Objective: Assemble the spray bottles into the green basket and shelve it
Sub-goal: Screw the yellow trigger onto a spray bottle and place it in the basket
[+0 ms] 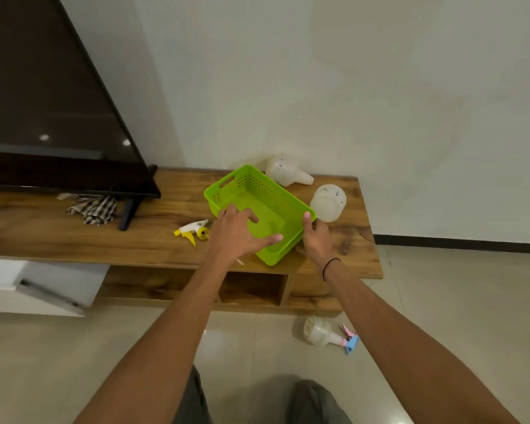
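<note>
1. While resting on the wooden TV unit (74, 237), green basket (266, 194) sits empty, gripped from both near sides.
2. Left hand (237, 232) spread wide over the near-left rim, fingers splayed and reaching down into the tub, thumb stretched toward the near wall; pressing on the rim, not fisted. Palm underside hidden, so true contact hard to judge.
3. Right hand (315, 237) clamped on the basket's right corner, thumb up along the outer edge, remaining fingers tucked out of sight below. Black band (331, 266) round that wrist.
4. Just left of the left hand, touching nothing: yellow-and-white trigger head (193, 231) lying loose on the wood, separated from any bottle.
5. Beyond the right hand, just past the basket's far wall: translucent bottle (286, 171) tipped on its side, neck pointing right, no sprayer on it; lower part cut off by the basket rim.
6. Right beside the right hand's fingertips: second translucent bottle (329, 201), seen bottom-on, neck hidden behind its own body.
7. Below the right wrist, down on the floor tiles (456, 286): third bottle (318, 332) on its side, pink-and-blue trigger head (349, 342) fitted.
8. Far left of both hands: checked cloth (94, 209) crumpled by the television's (43, 87) black foot; screen cut off by the frame edge.
9. Beneath the left forearm: open cubby (253, 289) in the unit, interior dim, contents impossible to tell.
</note>
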### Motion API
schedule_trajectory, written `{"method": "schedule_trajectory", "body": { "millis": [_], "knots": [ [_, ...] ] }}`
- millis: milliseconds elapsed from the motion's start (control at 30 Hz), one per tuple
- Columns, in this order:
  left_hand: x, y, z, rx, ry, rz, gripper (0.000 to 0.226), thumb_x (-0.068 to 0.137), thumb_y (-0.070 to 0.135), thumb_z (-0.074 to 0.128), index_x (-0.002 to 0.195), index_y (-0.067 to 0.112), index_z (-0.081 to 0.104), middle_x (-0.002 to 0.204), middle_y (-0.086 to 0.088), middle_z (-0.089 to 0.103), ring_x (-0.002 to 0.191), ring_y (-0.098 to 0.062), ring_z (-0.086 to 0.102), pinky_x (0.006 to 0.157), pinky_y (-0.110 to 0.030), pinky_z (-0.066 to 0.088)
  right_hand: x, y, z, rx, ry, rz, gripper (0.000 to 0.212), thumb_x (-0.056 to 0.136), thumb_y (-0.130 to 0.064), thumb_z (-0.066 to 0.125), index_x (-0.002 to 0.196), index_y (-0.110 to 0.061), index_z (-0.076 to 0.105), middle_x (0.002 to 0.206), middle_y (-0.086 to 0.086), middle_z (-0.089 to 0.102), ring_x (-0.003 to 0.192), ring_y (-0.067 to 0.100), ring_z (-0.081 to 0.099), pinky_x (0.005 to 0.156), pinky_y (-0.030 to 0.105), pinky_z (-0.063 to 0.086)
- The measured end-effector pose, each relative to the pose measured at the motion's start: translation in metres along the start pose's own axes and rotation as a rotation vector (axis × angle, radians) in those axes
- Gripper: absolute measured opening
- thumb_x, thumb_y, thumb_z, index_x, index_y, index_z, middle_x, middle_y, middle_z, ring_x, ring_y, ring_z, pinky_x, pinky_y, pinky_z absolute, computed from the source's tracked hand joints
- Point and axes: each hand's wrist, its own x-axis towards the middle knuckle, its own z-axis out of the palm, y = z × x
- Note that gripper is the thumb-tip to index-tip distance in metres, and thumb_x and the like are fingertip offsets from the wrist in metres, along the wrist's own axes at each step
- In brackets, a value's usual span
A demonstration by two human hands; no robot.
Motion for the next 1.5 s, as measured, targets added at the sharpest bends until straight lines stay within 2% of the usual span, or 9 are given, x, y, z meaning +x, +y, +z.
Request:
{"method": "schedule_trajectory", "body": {
  "millis": [233,333,600,767,900,1100,1200,1267,1500],
  "knots": [
    [0.042,0.038,0.007,-0.104,0.149,-0.013,0.044,0.076,0.071,0.077,0.096,0.031,0.076,0.090,0.008,0.062,0.096,-0.019,0.064,0.073,-0.032,0.049,0.035,0.012,-0.037,0.081,0.259,0.157,0.048,0.102,-0.059,0.059,0.116,-0.013,0.055,0.116,0.006,0.066,0.110,0.030,0.067,0.095,0.043,0.055],
    [0.063,0.067,0.000,-0.187,0.113,-0.063,0.037,0.078,0.066,0.078,0.090,0.031,0.075,0.083,0.013,0.062,0.088,-0.013,0.065,0.068,-0.030,0.048,0.047,-0.004,-0.067,0.119,0.316,0.243,0.071,0.096,-0.069,0.061,0.131,-0.008,0.049,0.121,0.011,0.068,0.097,0.026,0.066,0.085,0.040,0.053],
    [0.118,0.111,0.000,-0.291,0.056,-0.046,0.036,0.076,0.067,0.078,0.084,0.032,0.074,0.075,0.011,0.070,0.076,-0.002,0.068,0.068,-0.028,0.053,0.100,-0.050,-0.092,0.270,0.168,0.369,0.110,0.086,-0.065,0.076,0.163,-0.013,0.018,0.145,0.014,0.058,0.128,0.038,0.062,0.095,0.062,0.063],
    [0.134,0.124,0.008,-0.343,0.005,0.007,0.037,0.072,0.069,0.075,0.086,0.035,0.072,0.074,0.012,0.069,0.074,0.001,0.066,0.064,-0.023,0.046,0.122,-0.056,-0.088,0.177,-0.002,0.438,0.081,0.086,-0.062,0.078,0.144,-0.010,0.054,0.137,0.012,0.060,0.121,0.035,0.063,0.099,0.061,0.061],
    [0.134,0.126,0.021,-0.380,-0.067,0.012,0.054,0.061,0.082,0.067,0.090,0.037,0.072,0.081,0.015,0.072,0.081,0.004,0.067,0.071,-0.021,0.051,0.131,-0.054,-0.083,0.166,-0.085,0.463,0.059,0.090,-0.039,0.079,0.138,-0.011,0.059,0.135,0.015,0.064,0.124,0.037,0.065,0.093,0.051,0.062],
    [0.133,0.127,0.031,-0.395,-0.148,0.077,0.088,0.059,0.081,0.072,0.128,0.027,0.068,0.110,0.011,0.072,0.105,-0.010,0.070,0.091,-0.032,0.058,0.125,-0.064,-0.081,0.080,0.083,0.318,0.045,0.080,-0.037,0.086,0.109,-0.010,0.064,0.108,0.013,0.073,0.103,0.032,0.074,0.088,0.053,0.067],
    [0.134,0.128,0.023,-0.398,-0.189,0.135,0.105,0.059,0.070,0.084,0.148,0.026,0.050,0.131,0.006,0.066,0.115,-0.014,0.067,0.096,-0.038,0.059,0.114,-0.080,-0.072,0.072,0.089,0.157,0.073,0.079,-0.038,0.088,0.134,-0.002,0.055,0.111,0.010,0.074,0.097,0.025,0.076,0.079,0.045,0.068],
    [0.135,0.124,0.014,-0.437,-0.206,0.144,0.116,0.058,0.058,0.090,0.156,0.025,0.037,0.135,0.004,0.065,0.115,-0.018,0.068,0.095,-0.038,0.059,0.104,-0.094,-0.059,0.065,0.070,0.074,0.090,0.079,-0.038,0.090,0.146,-0.002,0.044,0.129,0.012,0.069,0.111,0.027,0.073,0.090,0.047,0.066],
    [0.124,0.076,-0.032,-0.761,0.062,0.055,0.091,0.050,0.047,0.085,0.132,0.030,0.050,0.111,0.010,0.073,0.091,-0.010,0.073,0.068,-0.020,0.056,0.064,-0.136,0.002,-0.080,0.025,-0.227,0.100,0.076,-0.048,0.092,0.154,-0.011,0.040,0.132,0.011,0.062,0.117,0.027,0.067,0.099,0.047,0.060]
  ]
}}
